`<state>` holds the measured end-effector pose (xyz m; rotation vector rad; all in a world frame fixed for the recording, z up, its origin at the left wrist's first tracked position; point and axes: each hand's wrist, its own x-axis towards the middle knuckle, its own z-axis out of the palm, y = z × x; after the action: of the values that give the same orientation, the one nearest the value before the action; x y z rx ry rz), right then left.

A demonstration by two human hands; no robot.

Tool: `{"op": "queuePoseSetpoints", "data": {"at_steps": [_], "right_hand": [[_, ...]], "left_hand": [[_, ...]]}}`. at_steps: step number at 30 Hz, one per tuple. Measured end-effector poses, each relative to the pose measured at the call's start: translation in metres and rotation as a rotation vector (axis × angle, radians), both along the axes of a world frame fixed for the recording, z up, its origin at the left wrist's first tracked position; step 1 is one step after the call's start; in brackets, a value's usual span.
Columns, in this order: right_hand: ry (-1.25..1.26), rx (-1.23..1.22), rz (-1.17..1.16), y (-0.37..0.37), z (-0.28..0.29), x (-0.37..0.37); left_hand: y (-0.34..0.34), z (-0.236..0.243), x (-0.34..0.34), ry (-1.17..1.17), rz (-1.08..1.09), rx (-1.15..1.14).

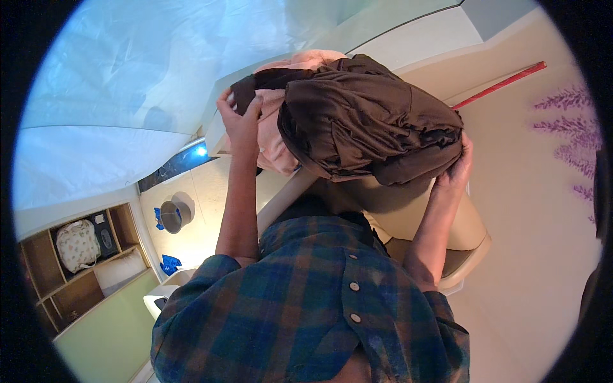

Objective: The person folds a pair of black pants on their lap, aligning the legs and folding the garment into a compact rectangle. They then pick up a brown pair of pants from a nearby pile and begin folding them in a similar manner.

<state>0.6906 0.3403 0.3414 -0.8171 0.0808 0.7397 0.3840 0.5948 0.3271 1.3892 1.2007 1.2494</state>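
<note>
A dark brown, crumpled garment (364,121) with gathered folds is held up in front of me; its exact kind I cannot tell. My left hand (241,121) pinches a dark flap at its left side, thumb and fingers closed on the cloth. At the other end my right hand (456,167) grips the bunched edge, with part of the fingers hidden behind the fabric. Pink cloth (271,143) shows behind and below the brown one, close to my left hand.
Below the garment is a beige padded seat (456,220). A red pole (501,85) leans at the right, near purple flower decorations (571,124). Translucent sheeting (128,83) hangs at upper left. A grey bin (172,217) and a cubby shelf (108,290) with bags stand at left.
</note>
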Motion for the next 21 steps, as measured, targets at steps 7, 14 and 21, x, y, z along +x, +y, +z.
{"op": "queuePoseSetpoints", "data": {"at_steps": [7,14,21], "right_hand": [[0.038,-0.01,-0.022,0.0,-0.017,-0.002],[-0.001,0.025,0.029,-0.008,-0.024,0.001],[-0.021,-0.029,-0.001,-0.005,-0.018,-0.003]], "left_hand": [[-0.058,0.062,0.061,0.341,-0.465,0.658],[-0.093,0.046,0.1,0.579,-0.703,0.825],[-0.08,0.042,0.078,0.444,-0.612,0.812]]}}
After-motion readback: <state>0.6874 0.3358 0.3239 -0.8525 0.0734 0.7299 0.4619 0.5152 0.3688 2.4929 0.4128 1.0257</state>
